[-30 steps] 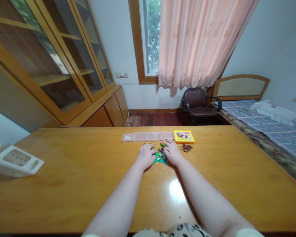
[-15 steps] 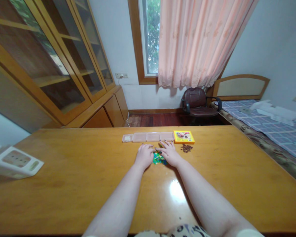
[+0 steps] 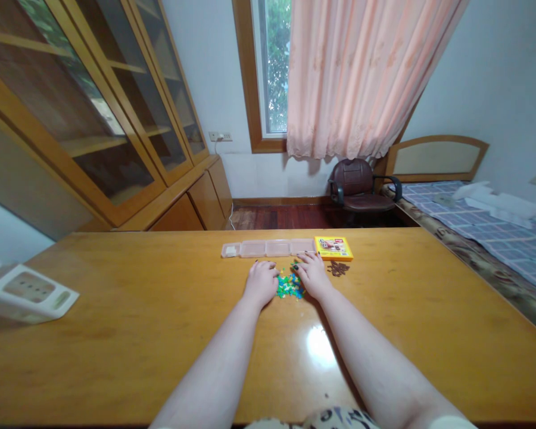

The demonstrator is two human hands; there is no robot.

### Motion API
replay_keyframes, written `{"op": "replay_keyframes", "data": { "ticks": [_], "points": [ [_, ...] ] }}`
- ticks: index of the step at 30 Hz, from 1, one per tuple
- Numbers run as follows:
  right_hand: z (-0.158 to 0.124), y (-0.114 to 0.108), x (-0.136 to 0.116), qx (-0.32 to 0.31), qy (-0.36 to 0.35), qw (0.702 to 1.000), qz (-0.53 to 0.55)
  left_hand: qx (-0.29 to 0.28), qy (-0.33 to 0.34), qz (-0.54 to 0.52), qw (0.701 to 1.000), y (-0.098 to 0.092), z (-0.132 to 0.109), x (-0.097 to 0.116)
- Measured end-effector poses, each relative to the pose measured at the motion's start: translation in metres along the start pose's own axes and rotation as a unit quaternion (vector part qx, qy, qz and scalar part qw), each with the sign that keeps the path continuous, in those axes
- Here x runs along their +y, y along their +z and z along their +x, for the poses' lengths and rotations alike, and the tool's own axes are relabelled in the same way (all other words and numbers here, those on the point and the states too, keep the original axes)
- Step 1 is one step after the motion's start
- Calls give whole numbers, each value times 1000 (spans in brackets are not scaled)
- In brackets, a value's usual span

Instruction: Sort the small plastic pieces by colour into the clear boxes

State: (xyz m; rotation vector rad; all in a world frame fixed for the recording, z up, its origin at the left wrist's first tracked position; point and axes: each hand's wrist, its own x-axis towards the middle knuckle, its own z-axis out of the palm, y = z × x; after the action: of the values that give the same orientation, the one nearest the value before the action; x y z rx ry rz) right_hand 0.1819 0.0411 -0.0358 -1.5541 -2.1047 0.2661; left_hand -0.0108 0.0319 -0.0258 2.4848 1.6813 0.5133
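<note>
A loose pile of tiny green, blue, white and yellow pieces point(image 3: 290, 287) lies on the wooden table, between my two hands. My left hand point(image 3: 261, 282) rests at the pile's left edge, fingers stretched forward and nothing seen in them. On the other side, my right hand point(image 3: 313, 276) lies with fingers spread at the pile's right edge. Some pieces near the fingertips are partly covered. Just right of my right hand is a small heap of brown pieces point(image 3: 338, 269). The pieces are too small to tell their exact kind.
Beyond my hands stand clear plastic trays point(image 3: 277, 248) in a row, with a yellow box point(image 3: 333, 248) at their right end. A white container point(image 3: 29, 293) is at the table's far left. A chair point(image 3: 360, 185) stands behind the table point(image 3: 161, 357).
My right hand has shifted right, away from my left, uncovering more of the coloured pile. My left hand has stayed almost in place.
</note>
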Motion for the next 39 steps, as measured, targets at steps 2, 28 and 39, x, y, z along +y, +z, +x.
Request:
{"op": "replay_keyframes", "data": {
  "ticks": [2,28,39],
  "points": [
    [0,1,1,0,-16,1000,14,-3,8,-4,1000,0,-1,1],
    [2,7,7,6,-64,996,69,-6,46,-44,998,6,-1,-3],
    [1,5,8,36,-51,993,101,-24,29,11,999,8,-2,-3]
  ]
}}
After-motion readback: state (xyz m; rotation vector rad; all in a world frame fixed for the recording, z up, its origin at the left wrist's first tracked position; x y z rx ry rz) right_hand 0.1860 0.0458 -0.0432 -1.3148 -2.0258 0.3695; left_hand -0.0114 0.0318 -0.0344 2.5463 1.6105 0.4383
